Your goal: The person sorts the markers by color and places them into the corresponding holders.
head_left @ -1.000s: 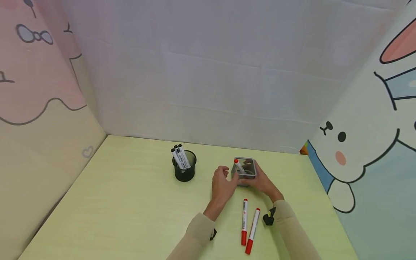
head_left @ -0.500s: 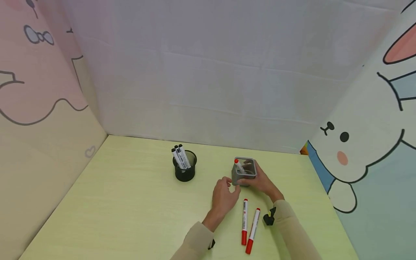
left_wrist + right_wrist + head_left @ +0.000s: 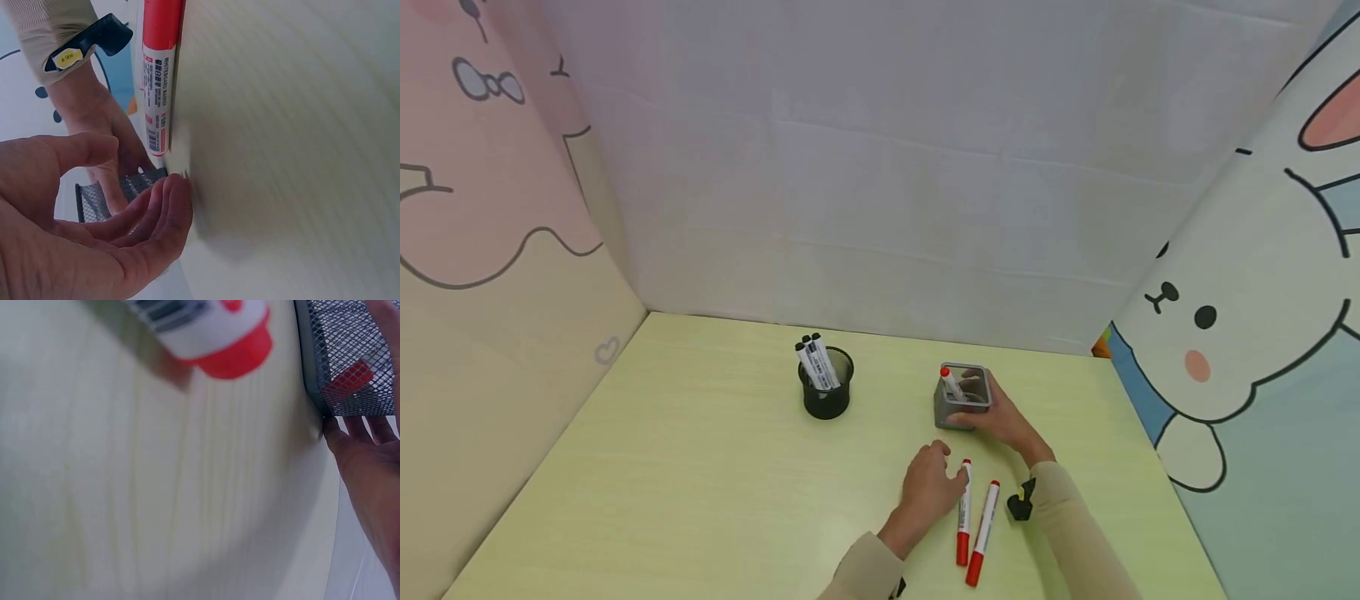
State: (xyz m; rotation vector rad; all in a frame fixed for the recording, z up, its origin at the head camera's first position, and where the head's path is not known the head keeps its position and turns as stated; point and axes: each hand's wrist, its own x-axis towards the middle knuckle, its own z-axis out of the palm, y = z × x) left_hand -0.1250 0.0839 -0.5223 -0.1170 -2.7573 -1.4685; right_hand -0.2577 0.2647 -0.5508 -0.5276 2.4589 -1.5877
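My right hand (image 3: 1006,421) holds a grey square mesh pen holder (image 3: 943,408), fingers and thumb around its sides. One red-capped whiteboard marker (image 3: 952,384) leans inside; its red cap shows through the mesh wall (image 3: 342,356) in the right wrist view. Below the holder, two red whiteboard markers lie side by side on the table: a left one (image 3: 963,525) and a right one (image 3: 982,537). My left hand (image 3: 931,487) hovers beside the left one's upper end, holding nothing. In the left wrist view, a gap separates its thumb and loosely bent fingers (image 3: 178,212), close to a marker (image 3: 157,94).
Left of the mesh holder stands a round black pen cup (image 3: 826,406) with 3 black-capped white markers (image 3: 817,364) in it. A pale yellow table (image 3: 700,467) lies beneath everything. A white curtain-like wall (image 3: 880,208) closes the back, with cartoon-printed panels on both sides.
My left hand has drawn away from the mesh holder, down toward the red markers on the table. My right hand and the holder stay in place.
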